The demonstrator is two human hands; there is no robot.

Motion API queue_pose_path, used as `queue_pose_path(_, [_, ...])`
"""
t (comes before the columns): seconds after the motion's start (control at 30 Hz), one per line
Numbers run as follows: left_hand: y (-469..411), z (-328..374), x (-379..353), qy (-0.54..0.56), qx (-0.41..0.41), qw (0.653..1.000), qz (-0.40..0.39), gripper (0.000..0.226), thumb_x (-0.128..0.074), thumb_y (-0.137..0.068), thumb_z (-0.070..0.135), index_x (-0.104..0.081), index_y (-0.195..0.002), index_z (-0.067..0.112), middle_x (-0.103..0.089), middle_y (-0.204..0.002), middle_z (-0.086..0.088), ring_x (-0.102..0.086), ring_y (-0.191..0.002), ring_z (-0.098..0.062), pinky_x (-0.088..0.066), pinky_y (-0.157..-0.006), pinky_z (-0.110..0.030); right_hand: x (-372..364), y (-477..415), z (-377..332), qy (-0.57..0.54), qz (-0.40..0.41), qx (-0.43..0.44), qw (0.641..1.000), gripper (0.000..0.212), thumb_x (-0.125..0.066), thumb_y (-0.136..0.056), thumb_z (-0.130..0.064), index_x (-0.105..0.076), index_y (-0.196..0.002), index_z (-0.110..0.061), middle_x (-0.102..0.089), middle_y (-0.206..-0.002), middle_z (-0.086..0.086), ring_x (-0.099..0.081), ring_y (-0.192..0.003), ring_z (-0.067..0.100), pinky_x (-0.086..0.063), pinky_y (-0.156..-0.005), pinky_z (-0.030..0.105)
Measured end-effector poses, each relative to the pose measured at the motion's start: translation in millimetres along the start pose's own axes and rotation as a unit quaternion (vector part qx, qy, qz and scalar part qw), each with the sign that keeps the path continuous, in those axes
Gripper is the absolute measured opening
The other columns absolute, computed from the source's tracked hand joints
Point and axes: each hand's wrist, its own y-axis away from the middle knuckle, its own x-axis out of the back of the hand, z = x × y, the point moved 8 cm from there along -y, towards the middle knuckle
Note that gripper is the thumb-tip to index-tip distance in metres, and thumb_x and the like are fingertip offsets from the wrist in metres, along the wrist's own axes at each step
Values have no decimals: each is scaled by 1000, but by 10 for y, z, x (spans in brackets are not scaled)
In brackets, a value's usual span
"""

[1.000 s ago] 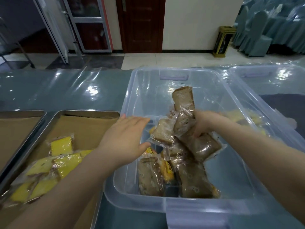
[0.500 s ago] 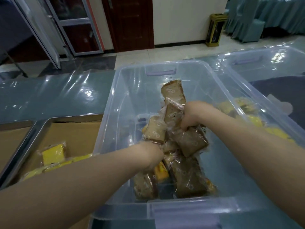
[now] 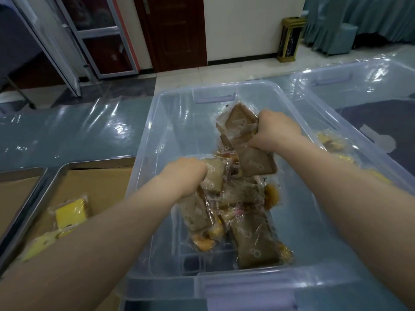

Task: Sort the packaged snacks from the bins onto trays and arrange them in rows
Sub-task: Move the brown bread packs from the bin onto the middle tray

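Observation:
A clear plastic bin [image 3: 157, 135] stands in front of me with a heap of brown packaged snacks [image 3: 253, 239] and a few orange ones inside. My left hand [image 3: 182, 176] is down in the bin and grips brown snack packets [image 3: 212, 173]. My right hand [image 3: 276, 131] holds a bunch of brown packets [image 3: 240, 122] lifted above the heap. To the left, a metal tray [image 3: 56, 176] lined with brown paper carries yellow packaged snacks [image 3: 69, 213], partly hidden by my left forearm.
A second metal tray [image 3: 20, 173] lies at the far left. Another clear bin [image 3: 332, 79] stands to the right, with yellow snacks [image 3: 330, 140] seen through the walls. Shiny plastic sheeting [image 3: 74, 129] covers the table. Beyond are a door, a floor bin and covered chairs.
My left hand went from open above the bin's left wall down into the bin and closed on brown packets. My right hand lifted its bunch higher and farther back.

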Motion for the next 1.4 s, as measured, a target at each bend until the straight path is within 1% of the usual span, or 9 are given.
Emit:
queue_pose_path(0.17, [43, -361, 303, 111, 110, 978, 141, 29, -53, -83, 7, -65, -103, 24, -63, -102, -7, -57, -97, -31, -40, -67, -32, 123, 7, -34, -52, 78, 13, 996, 32, -65, -79, -22, -41, -100, -15, -49, -77, 0, -45, -62, 15, -30, -46, 29])
queue_pose_path(0.4, [-56, -333, 624, 46, 135, 943, 300, 6, -57, -87, 9, -53, -88, 13, -60, -88, -6, -47, -70, -23, -28, -56, -31, 152, 28, 20, -44, 64, 9, 997, 33, -66, -81, -25, -40, -100, -16, -48, -78, 0, -49, -70, 22, -29, -48, 29])
queue_pose_path(0.6, [-455, -110, 124, 31, 131, 973, 188, 12, -50, -90, 13, -49, -102, 10, -58, -107, -9, -57, -94, -31, -34, -65, -34, 154, 45, -77, 27, 81, 23, 996, 31, -63, -83, -20, -37, -98, -14, -48, -81, 3, -48, -71, 24, -31, -51, 31])
queue_pose_path(0.77, [-712, -64, -598, 321, 215, 923, 6, 89, -55, -74, 69, -31, -137, 11, -50, -132, -9, -51, -115, -32, -47, -91, -43, 77, 28, -90, 37, 67, 28, 997, 33, -63, -81, -20, -33, -93, -15, -44, -84, 3, -45, -74, 27, -32, -60, 34])
queue_pose_path(0.9, [-771, -31, -757, 276, 188, 942, -37, 116, -67, -65, 67, -5, -149, 14, -29, -148, -17, -35, -131, -36, -40, -102, -46, 49, -2, -92, 41, 62, 30, 997, 39, -67, -76, -20, -33, -93, -15, -40, -79, 2, -43, -74, 27, -32, -61, 34])
queue_pose_path(1.1, [-753, 21, -653, 223, 163, 961, 17, 64, -47, -86, 9, -16, -143, 9, -44, -130, -26, -50, -112, -42, -47, -90, -48, -34, -32, -82, 54, 54, 22, 997, 40, -68, -76, -20, -32, -94, -15, -43, -78, 1, -45, -72, 27, -32, -58, 34])
queue_pose_path(1.2, [-728, -91, -527, 261, 189, 946, 40, 51, -41, -88, 1, -26, -136, 7, -54, -120, -20, -54, -107, -38, -44, -80, -41, -58, -38, -96, 58, 70, 33, 995, 34, -63, -82, -21, -33, -95, -14, -49, -89, 4, -55, -80, 30, -31, -59, 34])
queue_pose_path(1.3, [-675, -356, -368, 317, 267, 908, 59, 50, -39, -93, 4, -23, -140, 3, -51, -128, -21, -49, -116, -40, -42, -90, -43, -84, 7, -178, 92, 105, 57, 989, 35, -61, -85, -25, -38, -108, -12, -53, -101, 6, -58, -91, 30, -29, -61, 34])
queue_pose_path(1.4, [-601, -547, -94, 288, 280, 913, 75, 54, -40, -91, 0, -19, -141, -2, -47, -132, -24, -46, -119, -42, -40, -92, -45, -175, 90, -310, 131, 136, 95, 977, 35, -58, -87, -26, -38, -112, -12, -54, -106, 5, -56, -93, 29, -29, -65, 34])
